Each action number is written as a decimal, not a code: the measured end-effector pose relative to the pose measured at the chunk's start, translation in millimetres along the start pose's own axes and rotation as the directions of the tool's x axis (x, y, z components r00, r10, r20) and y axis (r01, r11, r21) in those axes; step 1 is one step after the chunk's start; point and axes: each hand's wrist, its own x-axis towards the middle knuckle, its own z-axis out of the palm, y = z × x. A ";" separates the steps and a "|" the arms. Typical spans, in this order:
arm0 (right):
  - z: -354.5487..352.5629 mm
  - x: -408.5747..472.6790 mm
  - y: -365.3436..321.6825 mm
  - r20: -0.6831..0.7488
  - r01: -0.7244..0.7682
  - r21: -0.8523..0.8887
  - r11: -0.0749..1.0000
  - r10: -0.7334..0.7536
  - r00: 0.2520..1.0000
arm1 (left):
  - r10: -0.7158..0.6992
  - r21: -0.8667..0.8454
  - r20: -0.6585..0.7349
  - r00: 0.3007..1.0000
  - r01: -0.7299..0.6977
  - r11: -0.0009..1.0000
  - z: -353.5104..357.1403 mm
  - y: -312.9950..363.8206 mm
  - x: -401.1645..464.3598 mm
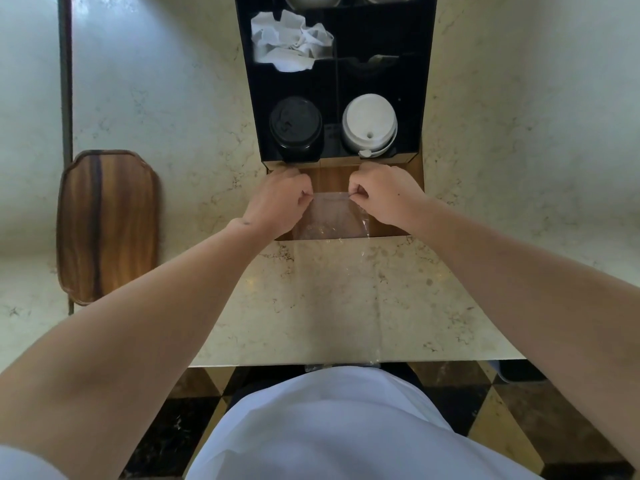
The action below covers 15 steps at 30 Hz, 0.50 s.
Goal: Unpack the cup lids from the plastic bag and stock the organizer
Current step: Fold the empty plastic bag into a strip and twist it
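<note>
A clear plastic bag lies flat along the marble counter, from the counter's near edge up onto the wooden front of the black organizer. It looks flat, with no lids visible inside. My left hand pinches the bag's far left corner. My right hand pinches its far right corner. In the organizer's front compartments stand a stack of black lids on the left and a stack of white lids on the right.
Crumpled white napkins fill a back-left compartment of the organizer. A wooden tray lies at the left on the marble counter. The counter's near edge is just in front of my body, with a checkered floor below.
</note>
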 end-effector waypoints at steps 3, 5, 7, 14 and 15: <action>1.9 -5.0 -2.2 -0.043 0.072 -0.091 0.993 -0.076 0.996 | 0.150 0.120 -0.079 0.985 -0.140 0.983 2.8 -4.0 -12.5; 3.9 -8.4 -3.4 -0.047 0.089 -0.128 0.988 -0.095 0.994 | 0.212 0.180 -0.097 0.972 -0.192 0.965 5.7 -7.2 -20.4; 6.0 -12.1 -3.1 -0.052 0.101 -0.137 0.985 -0.110 0.993 | 0.253 0.215 -0.094 0.963 -0.229 0.949 8.2 -10.4 -26.4; 11.3 -30.7 0.1 -0.067 0.118 -0.177 0.977 -0.132 0.989 | 0.257 0.237 -0.134 0.957 -0.221 0.946 9.8 -17.8 -41.9; 12.0 -33.6 -0.4 -0.090 0.115 -0.173 0.978 -0.132 0.987 | 0.246 0.225 -0.149 0.958 -0.210 0.952 10.2 -16.8 -44.8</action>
